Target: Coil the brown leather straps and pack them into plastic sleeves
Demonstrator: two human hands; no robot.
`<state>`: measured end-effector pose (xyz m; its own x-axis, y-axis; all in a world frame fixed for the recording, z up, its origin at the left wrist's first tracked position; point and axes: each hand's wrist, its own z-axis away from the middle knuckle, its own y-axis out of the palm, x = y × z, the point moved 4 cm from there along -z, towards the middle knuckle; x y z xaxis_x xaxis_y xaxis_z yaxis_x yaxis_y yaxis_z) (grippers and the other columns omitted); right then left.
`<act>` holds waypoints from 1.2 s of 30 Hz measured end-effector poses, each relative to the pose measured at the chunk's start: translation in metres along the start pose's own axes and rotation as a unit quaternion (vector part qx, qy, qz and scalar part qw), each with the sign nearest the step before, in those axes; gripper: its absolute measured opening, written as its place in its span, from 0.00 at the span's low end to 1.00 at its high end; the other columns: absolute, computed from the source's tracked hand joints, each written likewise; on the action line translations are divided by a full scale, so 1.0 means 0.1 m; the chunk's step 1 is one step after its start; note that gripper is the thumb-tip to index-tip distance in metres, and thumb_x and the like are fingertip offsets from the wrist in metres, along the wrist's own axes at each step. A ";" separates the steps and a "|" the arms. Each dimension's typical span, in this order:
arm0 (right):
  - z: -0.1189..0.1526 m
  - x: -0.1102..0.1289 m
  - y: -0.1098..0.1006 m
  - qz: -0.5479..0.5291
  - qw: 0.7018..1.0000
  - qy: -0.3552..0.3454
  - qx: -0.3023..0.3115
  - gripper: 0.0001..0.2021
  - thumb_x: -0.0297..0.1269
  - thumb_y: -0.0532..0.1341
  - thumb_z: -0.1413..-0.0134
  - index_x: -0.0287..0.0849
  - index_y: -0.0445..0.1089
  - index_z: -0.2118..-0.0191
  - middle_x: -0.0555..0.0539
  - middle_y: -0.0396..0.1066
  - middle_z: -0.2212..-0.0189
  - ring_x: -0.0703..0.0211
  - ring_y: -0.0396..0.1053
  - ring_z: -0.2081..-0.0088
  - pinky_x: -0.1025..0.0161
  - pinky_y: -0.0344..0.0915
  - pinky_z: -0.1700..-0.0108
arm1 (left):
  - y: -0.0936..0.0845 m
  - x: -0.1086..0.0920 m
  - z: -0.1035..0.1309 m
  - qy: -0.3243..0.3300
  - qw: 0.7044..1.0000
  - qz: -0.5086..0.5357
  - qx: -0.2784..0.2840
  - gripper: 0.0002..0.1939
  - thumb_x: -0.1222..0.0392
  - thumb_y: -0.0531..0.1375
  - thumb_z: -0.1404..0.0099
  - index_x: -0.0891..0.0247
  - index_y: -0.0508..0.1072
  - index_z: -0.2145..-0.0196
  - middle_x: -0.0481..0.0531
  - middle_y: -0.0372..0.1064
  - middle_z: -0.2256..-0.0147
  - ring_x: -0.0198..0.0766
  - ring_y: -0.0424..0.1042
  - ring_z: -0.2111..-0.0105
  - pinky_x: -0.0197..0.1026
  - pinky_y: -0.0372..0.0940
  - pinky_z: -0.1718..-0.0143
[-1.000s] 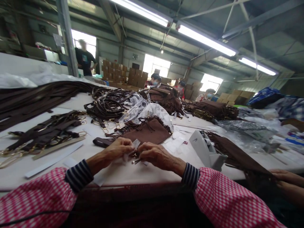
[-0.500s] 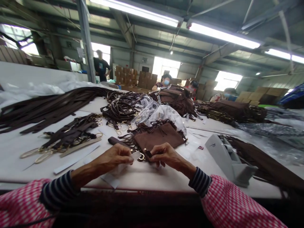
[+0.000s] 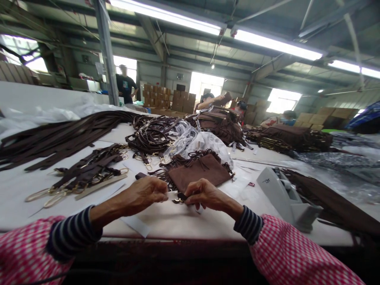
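Note:
My left hand is closed, thumb against fingertips, on a thin white strip that reaches toward the other hand. Pinched in my right hand is the end of a dark brown strap with a gold metal ring at it. The two hands face each other just above the near part of the table, a small gap between them. Right behind them lies a brown fringed pouch. The rest of the strap is mostly hidden by my left hand.
Short straps with gold clips lie to the left, long brown straps behind them. Coiled straps and clear plastic are piled mid-table. A grey tape dispenser stands at right. Co-workers sit beyond stacked brown bags.
My left hand has risen slightly, and less of the white strip shows. The strap end and ring in my right hand have turned. At the back, a co-worker has lifted something brown.

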<state>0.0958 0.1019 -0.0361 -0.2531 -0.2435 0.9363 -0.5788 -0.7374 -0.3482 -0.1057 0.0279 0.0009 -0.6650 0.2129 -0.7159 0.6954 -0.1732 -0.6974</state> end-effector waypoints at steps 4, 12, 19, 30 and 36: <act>0.00 0.00 0.03 0.003 1.000 -0.020 -0.008 0.08 0.37 0.70 0.56 0.37 0.77 0.71 0.52 0.70 0.75 0.69 0.66 0.81 0.72 0.63 0.80 | -0.03 -0.12 -0.09 -0.019 0.998 -0.051 0.029 0.11 0.52 0.61 0.39 0.61 0.74 0.74 0.47 0.67 0.77 0.38 0.68 0.75 0.35 0.57 0.73; 0.03 -0.04 0.07 0.015 0.999 -0.020 -0.034 0.05 0.34 0.68 0.53 0.37 0.77 0.71 0.53 0.68 0.81 0.66 0.66 0.82 0.71 0.62 0.81 | 0.03 -0.31 -0.21 0.017 0.993 -0.020 0.117 0.14 0.49 0.61 0.39 0.62 0.75 0.74 0.50 0.70 0.77 0.41 0.72 0.75 0.36 0.60 0.74; 0.10 -0.06 0.07 -0.057 0.996 -0.013 -0.070 0.15 0.26 0.66 0.60 0.38 0.75 0.61 0.52 0.73 0.73 0.67 0.69 0.80 0.71 0.65 0.81 | 0.25 -0.51 -0.33 0.031 0.947 -0.312 0.076 0.07 0.61 0.60 0.40 0.60 0.78 0.73 0.53 0.75 0.75 0.44 0.75 0.71 0.38 0.57 0.71; 0.32 -0.28 0.04 -0.248 0.962 0.012 -0.112 0.29 0.28 0.63 0.64 0.43 0.61 0.49 0.51 0.69 0.63 0.58 0.75 0.74 0.69 0.67 0.82 | 0.77 -0.51 -0.38 0.043 0.908 -0.415 0.030 0.08 0.62 0.57 0.35 0.62 0.78 0.66 0.59 0.77 0.72 0.47 0.77 0.70 0.41 0.62 0.67; 0.43 -0.35 -0.04 -0.078 0.977 -0.028 -0.198 0.22 0.26 0.59 0.57 0.41 0.69 0.52 0.49 0.70 0.64 0.63 0.69 0.75 0.68 0.63 0.79 | 0.67 -0.54 -0.31 0.066 0.895 -0.439 -0.046 0.08 0.67 0.57 0.35 0.63 0.76 0.67 0.57 0.75 0.74 0.45 0.75 0.72 0.42 0.61 0.67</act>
<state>0.1401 0.0859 -0.0651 -0.1012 -0.1896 0.9766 -0.8647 -0.4687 -0.1806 -0.0151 0.0343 -0.0062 -0.9323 0.3408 0.1208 -0.0559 0.1941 -0.9794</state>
